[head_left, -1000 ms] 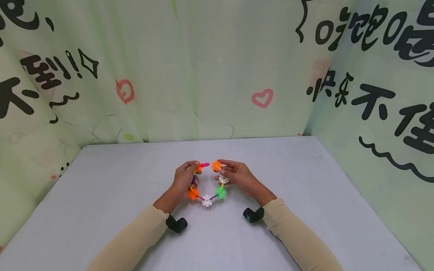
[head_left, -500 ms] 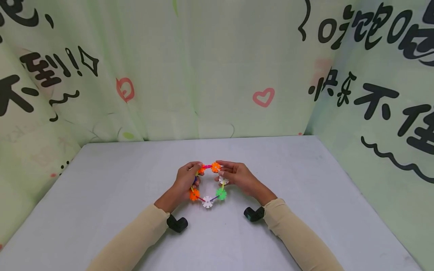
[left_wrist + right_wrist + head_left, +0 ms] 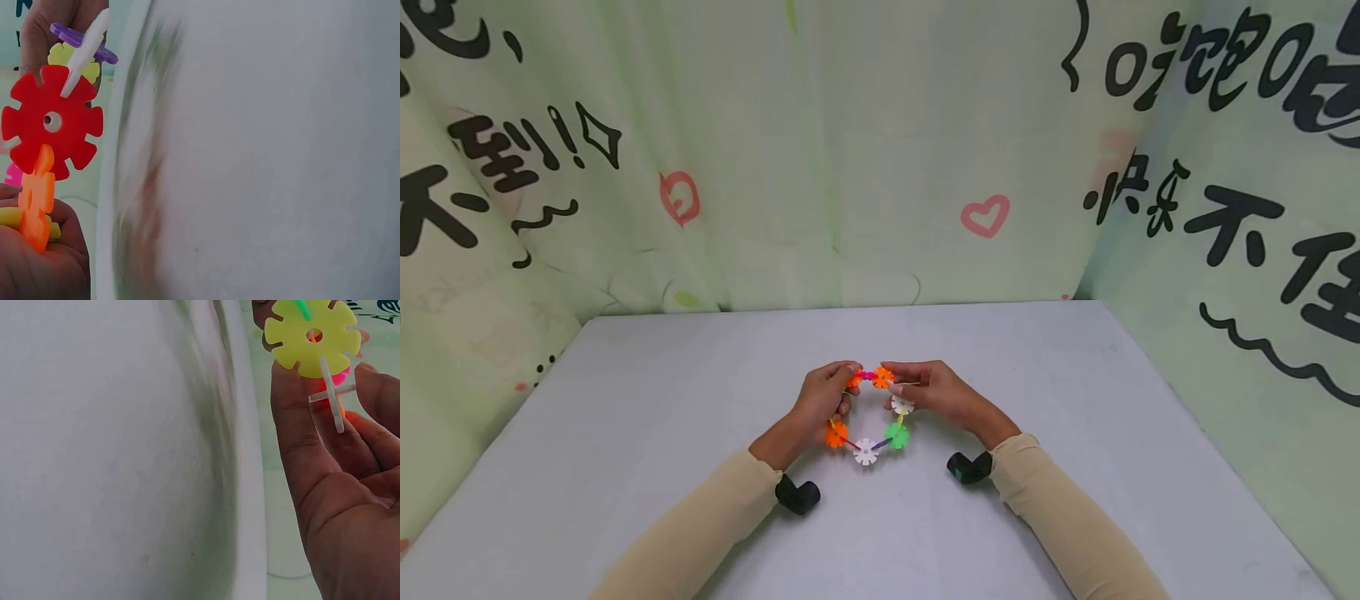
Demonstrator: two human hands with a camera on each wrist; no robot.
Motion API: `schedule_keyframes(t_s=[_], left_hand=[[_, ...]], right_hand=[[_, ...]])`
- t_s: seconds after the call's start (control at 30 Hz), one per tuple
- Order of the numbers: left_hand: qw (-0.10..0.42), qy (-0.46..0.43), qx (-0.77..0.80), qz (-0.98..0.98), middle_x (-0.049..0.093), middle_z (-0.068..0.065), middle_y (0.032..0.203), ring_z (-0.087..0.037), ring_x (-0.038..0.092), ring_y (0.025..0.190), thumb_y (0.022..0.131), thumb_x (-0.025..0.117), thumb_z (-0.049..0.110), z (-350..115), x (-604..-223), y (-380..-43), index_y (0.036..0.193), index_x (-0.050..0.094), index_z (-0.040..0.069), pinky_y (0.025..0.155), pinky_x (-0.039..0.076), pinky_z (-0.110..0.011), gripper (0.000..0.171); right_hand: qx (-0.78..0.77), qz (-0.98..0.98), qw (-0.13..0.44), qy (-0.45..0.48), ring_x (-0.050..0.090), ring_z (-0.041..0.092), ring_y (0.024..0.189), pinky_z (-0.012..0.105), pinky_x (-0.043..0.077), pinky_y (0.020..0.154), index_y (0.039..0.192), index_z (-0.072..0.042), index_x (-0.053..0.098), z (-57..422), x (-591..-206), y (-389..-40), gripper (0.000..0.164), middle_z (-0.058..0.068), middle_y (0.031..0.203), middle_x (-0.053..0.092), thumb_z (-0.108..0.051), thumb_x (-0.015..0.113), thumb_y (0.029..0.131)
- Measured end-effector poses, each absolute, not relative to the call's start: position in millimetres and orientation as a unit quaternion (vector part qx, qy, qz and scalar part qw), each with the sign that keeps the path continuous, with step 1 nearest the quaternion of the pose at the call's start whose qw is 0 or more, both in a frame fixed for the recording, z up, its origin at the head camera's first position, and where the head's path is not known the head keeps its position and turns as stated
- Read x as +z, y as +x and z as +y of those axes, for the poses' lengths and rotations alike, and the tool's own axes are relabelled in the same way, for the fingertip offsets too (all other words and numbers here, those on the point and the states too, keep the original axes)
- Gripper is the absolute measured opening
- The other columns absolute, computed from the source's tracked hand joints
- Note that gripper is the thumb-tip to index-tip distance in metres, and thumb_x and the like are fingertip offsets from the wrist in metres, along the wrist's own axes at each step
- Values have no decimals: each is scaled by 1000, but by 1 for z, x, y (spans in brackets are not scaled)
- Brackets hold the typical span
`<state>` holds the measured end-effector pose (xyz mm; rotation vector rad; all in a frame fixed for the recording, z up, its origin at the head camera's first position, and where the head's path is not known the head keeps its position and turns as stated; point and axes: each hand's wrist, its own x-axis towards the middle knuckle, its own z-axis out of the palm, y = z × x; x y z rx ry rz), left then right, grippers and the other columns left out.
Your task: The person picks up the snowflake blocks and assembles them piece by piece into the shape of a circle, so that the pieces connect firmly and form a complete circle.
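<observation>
A ring of colourful notched plastic snowflake discs is held up over the table between both hands. My left hand (image 3: 822,402) grips its left side, around an orange disc (image 3: 37,203) and a yellow disc (image 3: 55,230). A red disc (image 3: 52,122) joins the orange one. My right hand (image 3: 943,393) pinches the upper right side, at an orange disc (image 3: 883,377) and a white disc (image 3: 903,405). At the top a pink disc (image 3: 867,376) touches that orange disc; whether their slots lock is too small to tell. A yellow disc (image 3: 312,340) sits by my right fingers.
White cloth covers the table (image 3: 700,358). Pale green curtains (image 3: 850,167) with printed characters stand behind it and at both sides. Black wrist cameras (image 3: 797,495) hang from the beige sleeves.
The gap at the ring's top, between the pink disc and the right-hand orange disc, has closed as the left hand moved right. Both hands have since shifted slightly right with the ring.
</observation>
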<state>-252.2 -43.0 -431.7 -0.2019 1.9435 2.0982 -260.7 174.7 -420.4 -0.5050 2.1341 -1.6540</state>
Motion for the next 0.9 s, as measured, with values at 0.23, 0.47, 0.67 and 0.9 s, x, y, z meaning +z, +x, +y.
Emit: schedule_keyframes(t_s=[0.23, 0.47, 0.67, 0.9], left_hand=[[151, -81, 710, 683, 61, -11, 89, -15, 49, 55, 102, 50, 32, -43, -430, -257, 129, 56, 5, 51, 45, -21, 38], [114, -96, 698, 700, 60, -14, 118, -22, 66, 90, 101, 53, 24, -50, -429, -263, 131, 57, 3, 84, 53, -31, 37], [91, -66, 641, 759, 63, -10, 116, -23, 60, 103, 98, 60, 22, -56, -431, -268, 121, 66, 7, 92, 49, -33, 29], [106, -50, 578, 807, 64, -10, 114, -24, 58, 103, 97, 62, 20, -61, -433, -272, 114, 70, 4, 87, 52, -33, 25]], right_hand=[[-572, 784, 173, -167, 66, 23, 97, 34, 53, 83, 140, -5, 51, 172, -423, -265, 46, 16, 127, 59, -15, 61, 96], [-572, 801, 143, -108, 61, 22, 100, 34, 55, 78, 137, -3, 54, 170, -429, -267, 43, 16, 130, 56, -9, 60, 95], [-567, 809, 138, -75, 60, 20, 88, 31, 55, 73, 134, -2, 56, 165, -431, -270, 41, 15, 118, 58, -6, 61, 93], [-513, 841, 154, -75, 58, 19, 83, 28, 53, 69, 129, -3, 60, 164, -430, -270, 38, 8, 105, 63, -11, 66, 92]])
